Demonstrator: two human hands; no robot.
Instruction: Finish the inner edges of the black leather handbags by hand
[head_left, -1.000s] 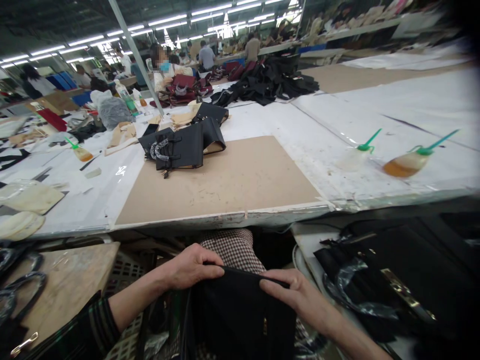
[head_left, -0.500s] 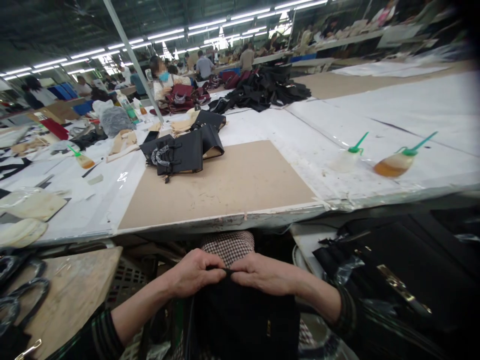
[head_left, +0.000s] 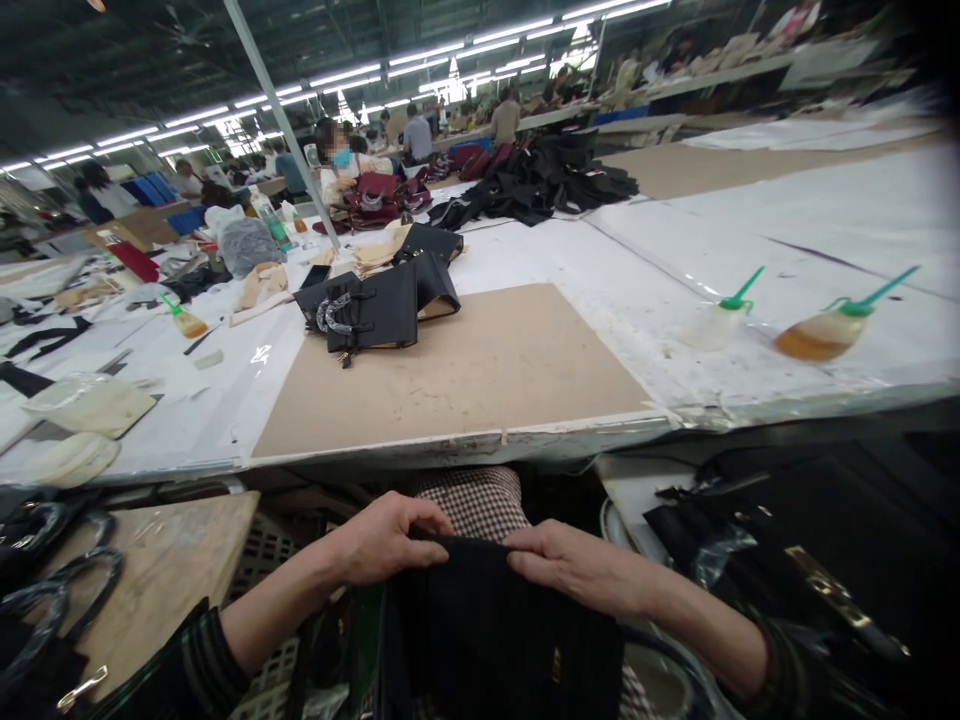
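A black handbag (head_left: 495, 630) with a small gold mark rests in my lap, over checkered cloth (head_left: 476, 503). Its top edge is pinched at the left by my left hand (head_left: 390, 540), thumb on the near side. Farther right along that same edge, my right hand (head_left: 570, 562) grips with thumb and fingers. A stretch of bare edge shows between the two hands. The lower part of the bag runs out of the picture.
Black handbags (head_left: 375, 305) lie on a brown board (head_left: 480, 370) on the white table. Glue bottles (head_left: 825, 330) stand at the right. More black bags (head_left: 795, 560) are beside my right arm; wrapped handles (head_left: 56, 590) lie on a wooden board (head_left: 165, 560) at left. A co-worker (head_left: 349, 165) sits across the table.
My hands have moved apart along the bag's top edge, the right hand sliding to the right. The view has shifted slightly, so the table scene sits farther right.
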